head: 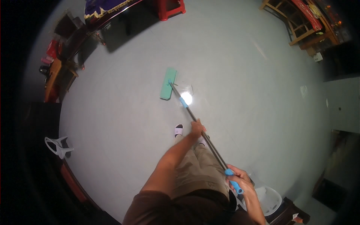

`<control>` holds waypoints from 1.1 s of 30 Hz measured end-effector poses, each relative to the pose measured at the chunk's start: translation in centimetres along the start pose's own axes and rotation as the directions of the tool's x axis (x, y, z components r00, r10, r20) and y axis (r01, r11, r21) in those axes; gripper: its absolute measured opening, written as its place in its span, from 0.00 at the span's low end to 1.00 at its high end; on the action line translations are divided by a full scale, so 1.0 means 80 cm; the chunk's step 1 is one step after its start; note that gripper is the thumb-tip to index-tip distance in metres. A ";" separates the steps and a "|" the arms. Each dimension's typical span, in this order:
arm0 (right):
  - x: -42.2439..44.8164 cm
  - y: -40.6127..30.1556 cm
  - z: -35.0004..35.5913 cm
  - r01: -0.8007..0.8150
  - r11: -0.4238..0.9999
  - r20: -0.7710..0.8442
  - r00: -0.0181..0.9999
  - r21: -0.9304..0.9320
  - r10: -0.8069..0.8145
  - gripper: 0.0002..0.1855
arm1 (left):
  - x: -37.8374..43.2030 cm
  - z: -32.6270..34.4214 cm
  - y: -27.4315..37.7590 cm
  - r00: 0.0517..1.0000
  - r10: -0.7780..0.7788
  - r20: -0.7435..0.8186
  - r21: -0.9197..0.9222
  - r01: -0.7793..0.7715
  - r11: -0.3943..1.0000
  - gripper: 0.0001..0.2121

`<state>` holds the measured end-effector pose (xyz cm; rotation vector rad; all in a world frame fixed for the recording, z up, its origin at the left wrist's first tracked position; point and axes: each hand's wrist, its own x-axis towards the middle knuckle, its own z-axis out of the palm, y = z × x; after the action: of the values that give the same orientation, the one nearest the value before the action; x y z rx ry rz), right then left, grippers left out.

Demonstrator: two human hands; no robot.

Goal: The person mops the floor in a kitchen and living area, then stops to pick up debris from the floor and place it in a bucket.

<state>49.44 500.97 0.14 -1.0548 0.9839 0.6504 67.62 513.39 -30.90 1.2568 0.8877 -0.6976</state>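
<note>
A flat mop with a green rectangular head rests on the grey floor ahead of me. Its metal pole runs diagonally down towards my body and has a blue joint sleeve and a blue end grip. My left hand is closed around the middle of the pole. At the upper end, my right hand holds the blue grip. My feet, in light slippers, stand just behind the mop, partly hidden by my left hand and the pole.
A red plastic stool stands by a cloth-covered table at the top. Wooden furniture is at top right. A white plastic chair is at left, a white basket close by my right side. Dark furniture lines the left edge.
</note>
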 end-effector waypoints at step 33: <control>-0.175 0.109 -0.031 -0.165 0.981 -0.140 0.974 0.105 0.179 0.30 | -0.175 -0.012 -0.137 0.892 -0.438 0.115 0.159 0.419 0.894 0.16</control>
<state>35.21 502.13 8.73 -0.9526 1.2348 0.6674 51.14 511.90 -24.28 1.1113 1.0206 -1.2045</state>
